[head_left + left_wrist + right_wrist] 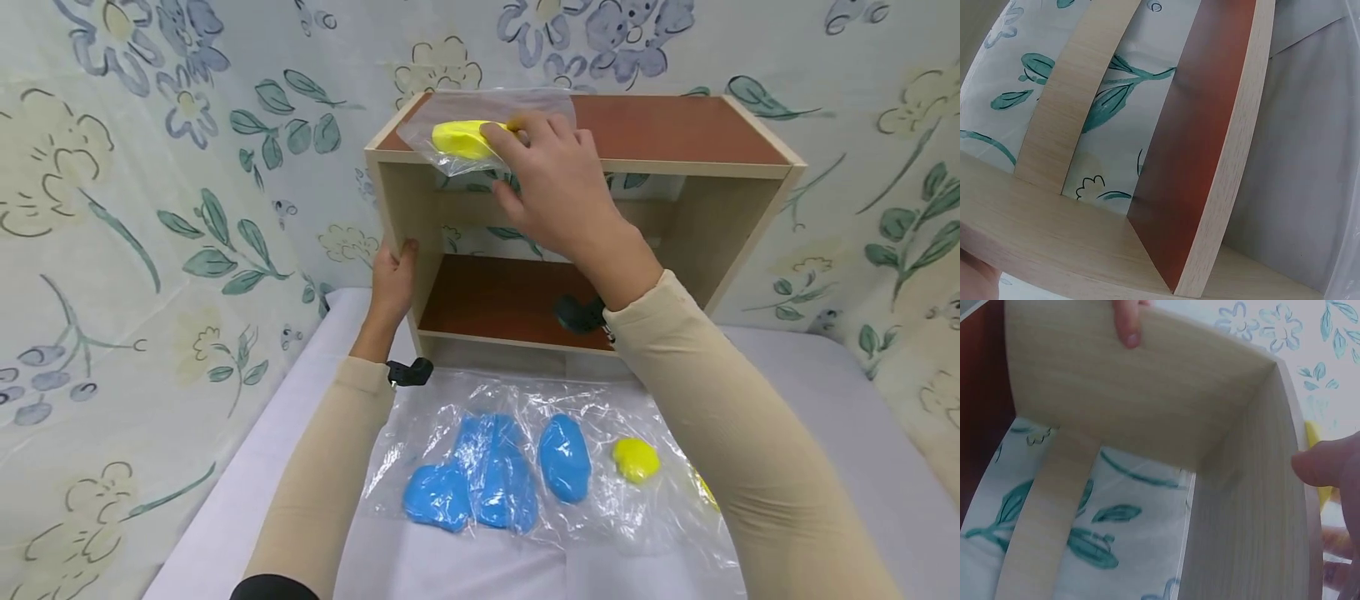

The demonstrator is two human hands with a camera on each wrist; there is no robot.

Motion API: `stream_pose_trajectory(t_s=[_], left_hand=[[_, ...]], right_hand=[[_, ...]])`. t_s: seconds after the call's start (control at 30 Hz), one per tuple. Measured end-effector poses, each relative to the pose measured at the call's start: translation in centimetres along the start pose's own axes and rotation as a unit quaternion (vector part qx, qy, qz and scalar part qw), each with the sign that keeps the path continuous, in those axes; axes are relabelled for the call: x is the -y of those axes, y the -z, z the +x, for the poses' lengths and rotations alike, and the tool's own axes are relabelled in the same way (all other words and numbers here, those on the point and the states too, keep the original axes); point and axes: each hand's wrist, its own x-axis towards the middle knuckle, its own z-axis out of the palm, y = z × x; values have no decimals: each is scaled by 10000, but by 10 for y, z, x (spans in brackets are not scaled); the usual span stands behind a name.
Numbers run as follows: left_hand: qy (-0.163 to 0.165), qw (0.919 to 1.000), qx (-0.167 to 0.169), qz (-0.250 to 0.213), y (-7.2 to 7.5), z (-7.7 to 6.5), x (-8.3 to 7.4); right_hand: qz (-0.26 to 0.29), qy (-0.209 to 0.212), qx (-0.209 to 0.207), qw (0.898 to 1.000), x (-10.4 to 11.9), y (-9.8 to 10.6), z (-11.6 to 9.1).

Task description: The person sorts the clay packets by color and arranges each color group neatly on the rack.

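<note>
A small shelf unit (585, 300) with pale wood sides and reddish-brown boards stands against the patterned cloth. My left hand (392, 283) grips its left side panel, thumb on the inner face. In the right wrist view that thumb (1126, 325) lies over the panel's edge. On the top board, a yellow clay-like lump (461, 139) rests on a clear plastic sheet (420, 125). My right hand (558, 179) holds the lump with bent fingers from the right, partly hiding it. The right thumb hangs at the board's front edge.
In front of the unit, a larger clear plastic sheet (600, 529) lies on the white tabletop (457, 575). Several blue lumps (495, 475) and a small yellow lump (636, 460) are on it. Another yellow bit (705, 492) is partly behind my right sleeve.
</note>
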Motion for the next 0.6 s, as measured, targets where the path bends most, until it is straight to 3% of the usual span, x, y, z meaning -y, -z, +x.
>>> stream_pose_trajectory(t_s=[0.27, 0.6], left_hand=[[-49, 9999, -82, -70, -2, 2, -4], [-4, 9999, -126, 109, 1, -1, 3]], right_hand=[[-44, -32, 299, 9995, 16, -5, 15], [62, 89, 184, 9998, 30, -17, 24]])
